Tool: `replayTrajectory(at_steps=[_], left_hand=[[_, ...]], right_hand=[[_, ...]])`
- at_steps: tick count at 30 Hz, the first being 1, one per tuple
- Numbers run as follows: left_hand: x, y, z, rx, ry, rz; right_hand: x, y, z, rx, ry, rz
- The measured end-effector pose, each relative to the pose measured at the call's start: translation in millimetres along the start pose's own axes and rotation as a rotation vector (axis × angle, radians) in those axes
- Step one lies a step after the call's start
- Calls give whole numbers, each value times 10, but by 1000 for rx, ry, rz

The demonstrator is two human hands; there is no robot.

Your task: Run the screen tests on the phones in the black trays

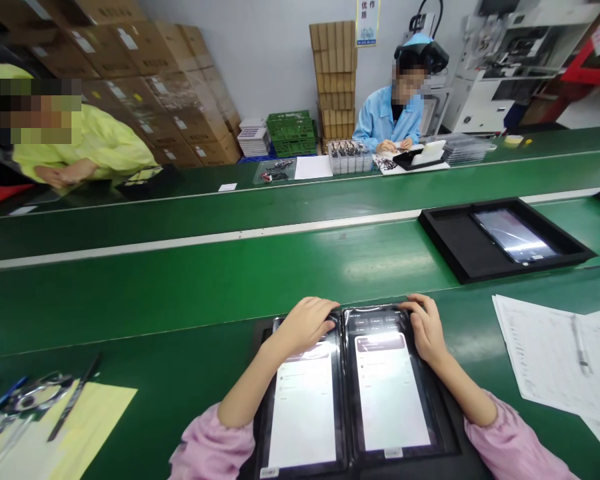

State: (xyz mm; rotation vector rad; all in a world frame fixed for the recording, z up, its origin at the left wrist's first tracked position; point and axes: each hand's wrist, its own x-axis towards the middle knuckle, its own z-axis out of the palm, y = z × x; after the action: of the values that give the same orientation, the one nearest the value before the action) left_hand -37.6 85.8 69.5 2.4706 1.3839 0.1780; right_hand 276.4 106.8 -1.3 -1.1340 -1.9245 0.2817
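Head view: my left hand [307,325] rests, fingers loosely curled and pinching nothing, on the far end of the left black glossy lit-screen tablet [303,407], my right hand [427,328] likewise on the right tablet [391,397] just beside it, both stretching lengthwise from my fingers toward me

Lower centre of frame: two lit tablets lie side by side in a black tray [453,437] on the green table [180,300]. The left grip [305,325] rests palm-down on the top edge of the left tablet [303,407]. The right grip [427,329], fingers bent, touches the top edge of the right tablet [393,393]. Right of frame: second tray [455,243] holding one tablet. Lower right: printed sheets [540,360] with a pen [579,343] on top.
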Motion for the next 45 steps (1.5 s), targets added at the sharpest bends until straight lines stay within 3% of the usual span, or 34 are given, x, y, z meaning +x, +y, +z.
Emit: replayTrajectory(at_steps=[7,13,18,24,29,37,39,41,45], left_hand=[[127,18,90,98,-45,11],[83,-100,30,-20,-18,25],[49,-123,5,-35,-50,19],[-5,-47,105,46,-71,1],[-38,-7,274,102,-43,83],[-56,-95,413,179,-55,57],[-40,-132,378,179,-70,43],[-19,-181,299,171,-86,20],[6,-290,70,51,-110,-77]], right_hand=[[42,-14,20,22,6,-16],[35,-21,38,6,0,37],[1,28,97,-148,14,148],[-56,-98,107,-239,-71,176],[-9,-160,82,31,-90,294],[117,-199,89,946,-75,538],[134,-190,96,1022,-91,543],[138,-150,69,884,-71,519],[110,-68,-50,259,-39,316]])
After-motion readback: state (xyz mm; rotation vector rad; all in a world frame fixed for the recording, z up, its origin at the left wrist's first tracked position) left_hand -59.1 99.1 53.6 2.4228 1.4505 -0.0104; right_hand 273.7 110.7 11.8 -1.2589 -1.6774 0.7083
